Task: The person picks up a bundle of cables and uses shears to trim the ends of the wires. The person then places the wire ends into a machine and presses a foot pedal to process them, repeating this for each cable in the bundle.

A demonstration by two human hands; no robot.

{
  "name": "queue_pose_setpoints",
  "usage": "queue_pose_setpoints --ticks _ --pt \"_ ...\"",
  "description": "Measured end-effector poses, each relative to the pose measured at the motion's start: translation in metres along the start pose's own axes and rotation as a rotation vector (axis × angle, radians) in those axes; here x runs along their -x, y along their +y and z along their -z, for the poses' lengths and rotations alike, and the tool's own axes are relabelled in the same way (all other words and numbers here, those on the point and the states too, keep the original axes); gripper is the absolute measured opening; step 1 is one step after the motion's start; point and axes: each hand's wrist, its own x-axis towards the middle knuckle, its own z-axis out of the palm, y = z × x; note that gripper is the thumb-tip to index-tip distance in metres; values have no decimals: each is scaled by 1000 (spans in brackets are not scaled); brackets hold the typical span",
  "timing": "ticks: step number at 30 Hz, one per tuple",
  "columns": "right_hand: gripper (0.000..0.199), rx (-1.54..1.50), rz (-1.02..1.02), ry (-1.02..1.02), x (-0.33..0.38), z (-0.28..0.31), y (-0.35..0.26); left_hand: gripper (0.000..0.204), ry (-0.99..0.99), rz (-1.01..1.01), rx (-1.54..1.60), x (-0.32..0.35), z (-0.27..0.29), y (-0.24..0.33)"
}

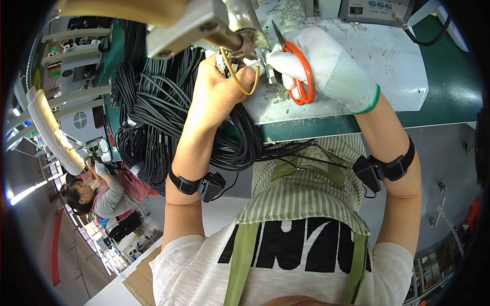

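Observation:
My bare left hand (217, 91) is closed, with thumb and fingers bent around something small under a metal machine head (209, 28). A thin tan curved tube (234, 75) hangs in front of those fingers and hides part of the grip. In a white glove with a green cuff, my right hand (324, 58) holds red-handled scissors (309, 76), their blades pointing up and away from me. The gloved fingertips meet near a small metal part (271, 74) beside the left fingers. Whether they pinch it too, I cannot tell.
Bundles of black cable (158, 97) lie left of my left forearm and hang over the table edge. Clippings litter the white board (393, 66) on the green tabletop (444, 109). A grey control box (375, 11) stands at the back right. Another person (104, 191) works at the far left.

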Motion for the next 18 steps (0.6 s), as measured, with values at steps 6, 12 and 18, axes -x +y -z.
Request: queue_pose_setpoints --ticks 6,12,18 --pt "32 369 445 39 -4 5 20 18 31 -32 -31 1 -9 3" --pt "32 269 358 4 -3 6 13 16 49 -59 -13 -1 -9 2" --pt "33 395 321 -17 -4 8 7 17 3 16 -11 -6 -1 -2"
